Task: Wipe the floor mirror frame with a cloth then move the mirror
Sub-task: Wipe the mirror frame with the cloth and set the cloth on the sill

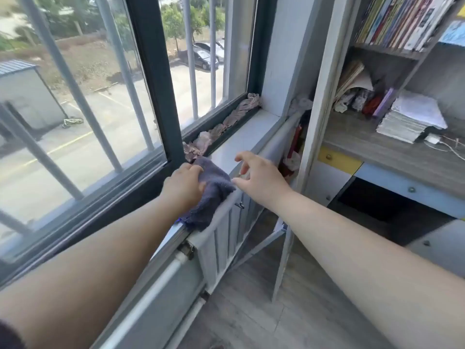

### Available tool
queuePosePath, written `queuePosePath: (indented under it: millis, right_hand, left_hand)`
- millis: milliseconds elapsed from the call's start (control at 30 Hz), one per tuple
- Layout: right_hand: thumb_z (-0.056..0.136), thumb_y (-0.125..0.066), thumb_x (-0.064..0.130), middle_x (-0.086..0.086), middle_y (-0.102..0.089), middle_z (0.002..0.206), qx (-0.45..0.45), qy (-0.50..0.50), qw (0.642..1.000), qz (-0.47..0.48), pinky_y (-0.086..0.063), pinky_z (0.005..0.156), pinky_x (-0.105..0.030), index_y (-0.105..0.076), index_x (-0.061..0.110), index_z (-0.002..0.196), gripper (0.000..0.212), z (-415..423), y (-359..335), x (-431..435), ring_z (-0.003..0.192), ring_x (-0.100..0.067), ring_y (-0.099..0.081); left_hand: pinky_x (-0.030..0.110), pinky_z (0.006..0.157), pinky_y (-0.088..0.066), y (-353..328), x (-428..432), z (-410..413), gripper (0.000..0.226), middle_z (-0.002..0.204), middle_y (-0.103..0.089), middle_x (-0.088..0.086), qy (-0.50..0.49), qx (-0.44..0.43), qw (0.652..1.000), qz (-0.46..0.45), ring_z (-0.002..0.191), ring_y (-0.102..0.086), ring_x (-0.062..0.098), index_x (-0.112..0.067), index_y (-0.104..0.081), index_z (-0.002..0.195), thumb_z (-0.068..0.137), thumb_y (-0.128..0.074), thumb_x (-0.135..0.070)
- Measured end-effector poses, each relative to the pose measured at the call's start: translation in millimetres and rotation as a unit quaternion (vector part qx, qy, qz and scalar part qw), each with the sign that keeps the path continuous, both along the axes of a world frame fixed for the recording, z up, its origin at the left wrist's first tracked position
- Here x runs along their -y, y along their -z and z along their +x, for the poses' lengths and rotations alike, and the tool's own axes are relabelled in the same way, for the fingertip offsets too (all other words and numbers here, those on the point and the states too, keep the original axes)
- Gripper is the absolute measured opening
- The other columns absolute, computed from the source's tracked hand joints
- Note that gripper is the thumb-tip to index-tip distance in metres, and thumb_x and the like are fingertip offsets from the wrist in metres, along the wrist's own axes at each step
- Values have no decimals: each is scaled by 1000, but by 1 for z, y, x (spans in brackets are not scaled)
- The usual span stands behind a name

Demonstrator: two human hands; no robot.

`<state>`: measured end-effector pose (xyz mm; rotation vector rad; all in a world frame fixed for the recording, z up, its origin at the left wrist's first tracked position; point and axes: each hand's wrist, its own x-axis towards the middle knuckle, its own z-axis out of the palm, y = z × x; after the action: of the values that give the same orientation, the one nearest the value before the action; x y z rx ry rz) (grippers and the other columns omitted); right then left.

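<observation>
A purple-blue cloth lies bunched over the white top rail of the floor mirror frame, which runs just below the window sill. My left hand grips the cloth at its left side and holds it on the rail. My right hand hovers just right of the cloth with its fingers spread and curved, holding nothing, its thumb tip beside the cloth's edge. Below the rail the mirror's face shows pale vertical panels. A metal hinge sits at the frame's near end.
A crumpled pinkish rag fills the window track along the sill. The barred window is on the left. On the right stands a bookcase desk with books and paper stacks. Grey wood floor lies below.
</observation>
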<state>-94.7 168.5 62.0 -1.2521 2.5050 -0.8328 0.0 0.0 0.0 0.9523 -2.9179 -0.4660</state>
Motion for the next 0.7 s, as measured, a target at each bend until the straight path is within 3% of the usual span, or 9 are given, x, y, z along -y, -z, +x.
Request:
queuePosePath:
  millis: [133,333,400,500,600,700]
  right_hand:
    - [87,-66,22,5,-52,95,5,10,1000,15,-50,91,-40,-51,20,127,43,-3,11,8,90,-17,-50]
    - [87,-67,20,2,-53,98,23,9,999,30,-50,92,-38,-52,17,128,43,-7,27,15,89,-17,-50]
    - [87,-67,20,2,-53,98,29,8,999,32,-50,90,-37,-53,17,126,42,-7,29,15,88,-17,-50]
    - [87,-67,21,2,-54,98,43,10,999,31,-47,87,-33,-54,18,124,40,-7,29,14,88,-17,-52]
    - [85,-69,21,1,-55,101,59,19,998,19,-47,86,-28,-54,18,124,42,-10,29,12,90,-16,-53]
    - [83,-73,24,-3,-55,119,77,18,997,-6,-42,91,-24,-50,18,131,53,-9,23,4,105,-15,-52]
  left_hand:
    - [49,99,-41,15,5,1,39,137,-45,11,-49,62,997,-2,125,-46,35,-15,-48,132,99,-47,-35]
    - [48,97,-44,17,6,-7,58,130,-50,21,-106,59,993,-1,119,-51,43,-6,-40,128,88,-69,-37]
    - [44,87,-47,13,11,-10,61,123,-57,21,-131,57,989,25,113,-57,42,-4,-44,124,82,-75,-36]
    - [35,71,-47,1,18,-11,42,99,-67,14,-106,90,988,73,97,-65,36,-5,-63,108,79,-73,-34]
    - [35,78,-48,-18,15,-16,36,99,-67,10,-82,80,985,128,99,-64,33,-11,-67,105,80,-74,-35]
    - [35,86,-51,-40,5,-22,41,109,-67,9,-67,41,975,206,101,-62,29,-15,-65,113,78,-77,-32]
